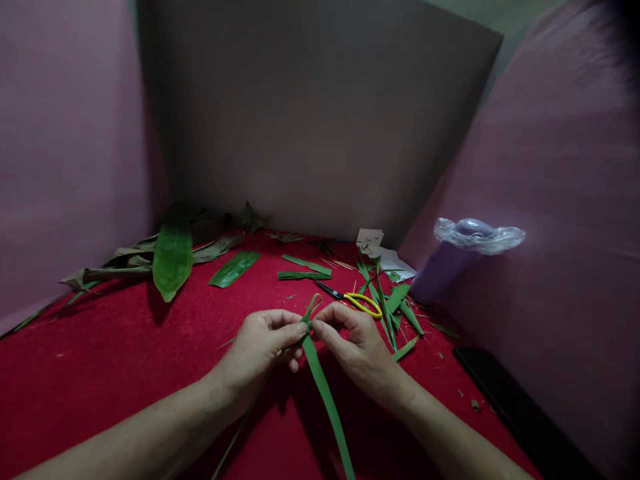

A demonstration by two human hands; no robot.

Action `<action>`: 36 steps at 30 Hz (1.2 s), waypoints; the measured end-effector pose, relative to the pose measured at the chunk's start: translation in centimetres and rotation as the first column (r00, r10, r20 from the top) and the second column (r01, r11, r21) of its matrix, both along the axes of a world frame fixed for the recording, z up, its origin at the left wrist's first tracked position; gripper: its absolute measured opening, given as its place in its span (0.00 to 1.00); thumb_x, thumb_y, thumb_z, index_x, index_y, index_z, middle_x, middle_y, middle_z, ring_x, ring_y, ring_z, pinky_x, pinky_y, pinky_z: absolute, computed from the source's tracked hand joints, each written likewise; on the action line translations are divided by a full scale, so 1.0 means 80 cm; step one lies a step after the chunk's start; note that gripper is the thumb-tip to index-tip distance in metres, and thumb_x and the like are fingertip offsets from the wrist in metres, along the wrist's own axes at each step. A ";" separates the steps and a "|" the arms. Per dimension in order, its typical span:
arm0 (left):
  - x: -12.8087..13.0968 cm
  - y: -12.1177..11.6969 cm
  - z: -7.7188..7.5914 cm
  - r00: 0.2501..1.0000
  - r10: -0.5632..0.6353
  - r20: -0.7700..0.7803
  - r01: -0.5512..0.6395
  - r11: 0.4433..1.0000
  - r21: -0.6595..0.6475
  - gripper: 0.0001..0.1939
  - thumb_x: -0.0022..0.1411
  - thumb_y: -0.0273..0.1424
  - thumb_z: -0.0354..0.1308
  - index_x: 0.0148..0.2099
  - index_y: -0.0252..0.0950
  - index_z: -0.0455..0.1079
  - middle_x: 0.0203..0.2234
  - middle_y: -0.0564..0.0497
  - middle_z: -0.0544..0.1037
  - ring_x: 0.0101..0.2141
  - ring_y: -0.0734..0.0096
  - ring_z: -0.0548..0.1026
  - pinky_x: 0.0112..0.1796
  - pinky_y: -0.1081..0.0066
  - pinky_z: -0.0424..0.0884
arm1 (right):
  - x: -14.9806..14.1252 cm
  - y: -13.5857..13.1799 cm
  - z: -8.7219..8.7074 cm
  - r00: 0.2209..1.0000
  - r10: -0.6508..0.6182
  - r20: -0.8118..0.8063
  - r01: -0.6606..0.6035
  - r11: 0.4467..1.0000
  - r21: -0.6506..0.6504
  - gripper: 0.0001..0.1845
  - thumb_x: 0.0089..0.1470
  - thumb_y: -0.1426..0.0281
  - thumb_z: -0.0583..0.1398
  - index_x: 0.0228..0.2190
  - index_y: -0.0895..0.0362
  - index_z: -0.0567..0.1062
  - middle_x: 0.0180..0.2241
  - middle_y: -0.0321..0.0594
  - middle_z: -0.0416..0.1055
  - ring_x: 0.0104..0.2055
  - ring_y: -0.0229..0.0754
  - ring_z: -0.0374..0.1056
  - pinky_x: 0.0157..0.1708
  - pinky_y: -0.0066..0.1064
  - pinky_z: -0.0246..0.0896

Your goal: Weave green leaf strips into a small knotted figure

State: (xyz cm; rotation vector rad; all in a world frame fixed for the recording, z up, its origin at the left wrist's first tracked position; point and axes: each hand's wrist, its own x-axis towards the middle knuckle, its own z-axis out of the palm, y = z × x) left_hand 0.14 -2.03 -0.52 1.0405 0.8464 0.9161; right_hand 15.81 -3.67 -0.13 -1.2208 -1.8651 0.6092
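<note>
Over red cloth (100,347) between pink walls (65,133), left hand (265,341) and right hand (360,343) tight on leaf strip (324,393)

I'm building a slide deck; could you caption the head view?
Left hand pinches a green leaf strip over red cloth, right hand close against it, yellow-handled scissors and leaf pieces beyond.

A long, narrow green leaf strip (323,389) hangs in the middle foreground, gently curved, its tail running to the bottom edge. At its top sits a compact green fold (306,323), with a slim brownish loop (311,307) standing above.
</note>
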 end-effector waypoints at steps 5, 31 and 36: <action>0.000 -0.001 0.001 0.998 0.001 -0.055 0.000 1.000 0.022 0.07 0.50 0.31 0.59 0.29 0.31 0.69 0.18 0.55 0.70 0.17 0.79 0.66 0.20 0.77 0.64 | 0.001 -0.001 -0.002 0.982 -0.032 0.187 0.003 0.989 0.149 0.10 0.58 0.70 0.52 0.25 0.56 0.66 0.23 0.34 0.63 0.26 0.36 0.58 0.28 0.27 0.53; 0.002 -0.004 0.012 0.980 0.034 -0.195 -0.028 0.999 0.035 0.09 0.44 0.32 0.64 0.26 0.32 0.68 0.16 0.58 0.68 0.16 0.84 0.61 0.16 0.81 0.53 | 0.002 -0.002 -0.002 0.983 -0.023 0.184 0.001 0.993 0.122 0.11 0.57 0.71 0.53 0.23 0.56 0.63 0.22 0.32 0.60 0.25 0.35 0.55 0.26 0.26 0.49; 0.000 0.001 0.004 0.989 0.009 -0.145 -0.014 0.999 -0.032 0.10 0.45 0.32 0.63 0.25 0.33 0.65 0.12 0.61 0.63 0.13 0.86 0.56 0.15 0.81 0.48 | 0.001 -0.002 -0.003 0.990 0.004 0.139 -0.015 0.997 0.079 0.11 0.58 0.72 0.51 0.24 0.56 0.63 0.22 0.32 0.62 0.25 0.34 0.57 0.26 0.26 0.51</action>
